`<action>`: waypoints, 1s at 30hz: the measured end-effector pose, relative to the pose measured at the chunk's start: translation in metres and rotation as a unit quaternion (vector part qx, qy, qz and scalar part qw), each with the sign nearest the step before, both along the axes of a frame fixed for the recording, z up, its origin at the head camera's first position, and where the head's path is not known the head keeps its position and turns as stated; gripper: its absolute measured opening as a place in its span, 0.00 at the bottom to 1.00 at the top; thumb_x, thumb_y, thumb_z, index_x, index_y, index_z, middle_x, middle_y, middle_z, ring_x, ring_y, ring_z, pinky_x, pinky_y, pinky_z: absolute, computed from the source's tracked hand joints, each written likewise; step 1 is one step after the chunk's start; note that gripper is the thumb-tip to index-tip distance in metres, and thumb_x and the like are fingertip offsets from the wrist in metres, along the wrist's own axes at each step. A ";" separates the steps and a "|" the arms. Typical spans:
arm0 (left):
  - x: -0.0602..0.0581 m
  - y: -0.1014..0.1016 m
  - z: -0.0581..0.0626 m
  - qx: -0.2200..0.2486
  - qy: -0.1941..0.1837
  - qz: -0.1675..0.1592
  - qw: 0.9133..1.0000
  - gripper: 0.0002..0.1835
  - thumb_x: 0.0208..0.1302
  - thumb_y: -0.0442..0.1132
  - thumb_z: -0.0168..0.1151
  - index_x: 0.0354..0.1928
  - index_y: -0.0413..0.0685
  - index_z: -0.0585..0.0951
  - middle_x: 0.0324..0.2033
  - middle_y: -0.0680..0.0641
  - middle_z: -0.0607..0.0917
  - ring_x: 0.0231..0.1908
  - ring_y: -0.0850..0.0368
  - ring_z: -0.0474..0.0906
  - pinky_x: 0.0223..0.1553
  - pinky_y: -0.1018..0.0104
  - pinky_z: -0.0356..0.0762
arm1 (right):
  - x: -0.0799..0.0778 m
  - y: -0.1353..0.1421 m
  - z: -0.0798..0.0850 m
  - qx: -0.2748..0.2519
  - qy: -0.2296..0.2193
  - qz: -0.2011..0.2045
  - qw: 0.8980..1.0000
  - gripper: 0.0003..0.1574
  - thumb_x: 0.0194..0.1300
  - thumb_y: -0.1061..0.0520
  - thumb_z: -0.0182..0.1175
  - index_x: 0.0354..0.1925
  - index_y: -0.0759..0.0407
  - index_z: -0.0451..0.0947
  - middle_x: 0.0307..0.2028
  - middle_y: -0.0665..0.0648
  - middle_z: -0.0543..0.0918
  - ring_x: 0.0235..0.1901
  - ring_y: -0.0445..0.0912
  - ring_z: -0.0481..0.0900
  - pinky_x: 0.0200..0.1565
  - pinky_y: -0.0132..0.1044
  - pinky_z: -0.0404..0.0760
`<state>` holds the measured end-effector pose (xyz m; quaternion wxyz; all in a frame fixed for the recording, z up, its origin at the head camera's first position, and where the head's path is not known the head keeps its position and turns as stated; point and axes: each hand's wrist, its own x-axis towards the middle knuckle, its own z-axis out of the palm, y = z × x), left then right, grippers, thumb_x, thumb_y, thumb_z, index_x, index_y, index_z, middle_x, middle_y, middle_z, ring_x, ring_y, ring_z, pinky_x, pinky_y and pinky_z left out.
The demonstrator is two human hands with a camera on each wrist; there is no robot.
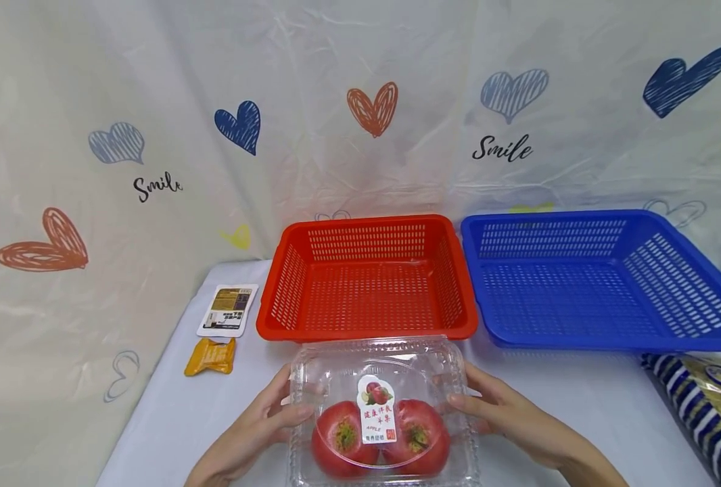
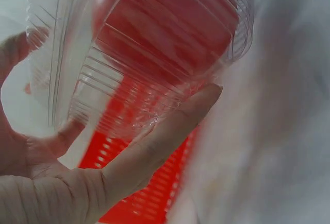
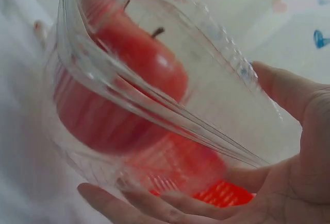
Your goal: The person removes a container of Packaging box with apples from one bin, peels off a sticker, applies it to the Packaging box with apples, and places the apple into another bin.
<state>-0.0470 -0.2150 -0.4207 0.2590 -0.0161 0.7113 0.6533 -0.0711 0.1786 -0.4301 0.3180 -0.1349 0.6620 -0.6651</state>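
Note:
A clear plastic clamshell box (image 1: 383,352) with two red apples (image 1: 345,439) inside is held up in front of the baskets, tilted so its labelled lid faces me. My left hand (image 1: 263,423) grips its left side, thumb on the lid side and fingers beneath, as the left wrist view shows. On the opposite side my right hand (image 1: 506,412) grips the box the same way; in the right wrist view its fingers (image 3: 149,198) spread under the base. The apples lie low in the box, toward me.
Behind the box stands a red basket (image 1: 366,335), with a blue basket (image 1: 579,341) to its right. At left lie a white printed packet (image 1: 229,310) and a small orange wrapped packet (image 1: 210,357). A striped bag (image 1: 701,412) lies at the right edge.

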 end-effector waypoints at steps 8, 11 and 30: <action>0.004 0.007 0.030 0.015 0.018 0.002 1.000 0.43 0.74 0.51 0.59 0.84 0.68 0.49 0.74 0.39 0.65 0.63 0.43 0.73 0.57 0.44 0.83 | 0.001 -0.002 0.028 0.005 -0.026 -0.014 1.000 0.57 0.79 0.50 0.55 0.85 0.43 0.26 0.81 0.69 0.39 0.75 0.72 0.53 0.59 0.68 0.78; -0.001 0.014 0.038 0.022 0.036 -0.003 0.999 0.43 0.73 0.50 0.60 0.83 0.70 0.50 0.75 0.39 0.63 0.64 0.43 0.73 0.56 0.45 0.84 | -0.006 0.004 0.035 0.000 -0.014 -0.031 0.999 0.56 0.79 0.51 0.54 0.85 0.42 0.28 0.81 0.69 0.42 0.71 0.69 0.62 0.58 0.64 0.81; -0.042 0.084 0.041 0.220 0.139 -0.077 0.962 0.35 0.82 0.58 0.35 0.83 0.59 0.43 0.76 0.34 0.58 0.74 0.33 0.63 0.64 0.35 0.74 | -0.073 0.084 0.099 0.042 0.057 -0.108 0.992 0.37 0.85 0.37 0.31 0.85 0.31 0.37 0.81 0.70 0.39 0.75 0.78 0.47 0.52 0.55 0.86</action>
